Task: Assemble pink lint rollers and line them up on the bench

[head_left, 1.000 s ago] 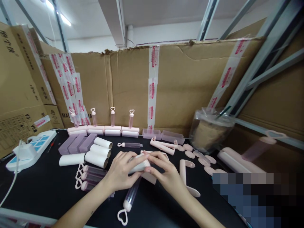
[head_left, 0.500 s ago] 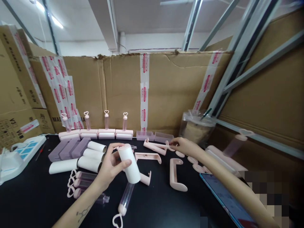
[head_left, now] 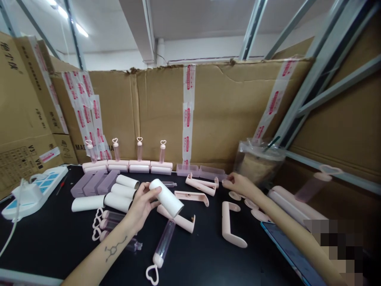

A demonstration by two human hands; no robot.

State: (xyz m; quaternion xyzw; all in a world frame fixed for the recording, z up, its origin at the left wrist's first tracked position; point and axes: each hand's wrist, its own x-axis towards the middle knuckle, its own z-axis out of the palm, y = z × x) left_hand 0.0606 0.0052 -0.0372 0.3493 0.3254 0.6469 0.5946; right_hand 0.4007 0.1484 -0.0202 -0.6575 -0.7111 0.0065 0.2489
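Observation:
My left hand [head_left: 145, 202] is closed around a white lint roller refill [head_left: 168, 198], held tilted above the table with its lower end toward the right. Under it lie a pink roller frame [head_left: 178, 219] and a clear tube handle [head_left: 164, 242] with a heart-shaped loop. Farther right, my right hand [head_left: 238, 183] pinches at a small pink oval disc [head_left: 224, 180], mostly covered by the fingertips. More pink discs [head_left: 251, 203] run in a line beside that wrist. Other pink frames [head_left: 192, 195] lie between my hands.
Several assembled rollers [head_left: 139, 166] stand along the cardboard wall [head_left: 160, 111]. Lilac covers [head_left: 89, 184], white refills [head_left: 88, 203] and heart handles [head_left: 111, 224] lie left. A bagged drink cup [head_left: 258, 163], a phone [head_left: 288, 250] and a large roller [head_left: 297, 206] are right; a power strip [head_left: 50, 184] is far left.
The refill in my left hand has tipped further over, its lower end swinging right. My right hand has drawn slightly back from the pink frame. The whole view has shifted a little.

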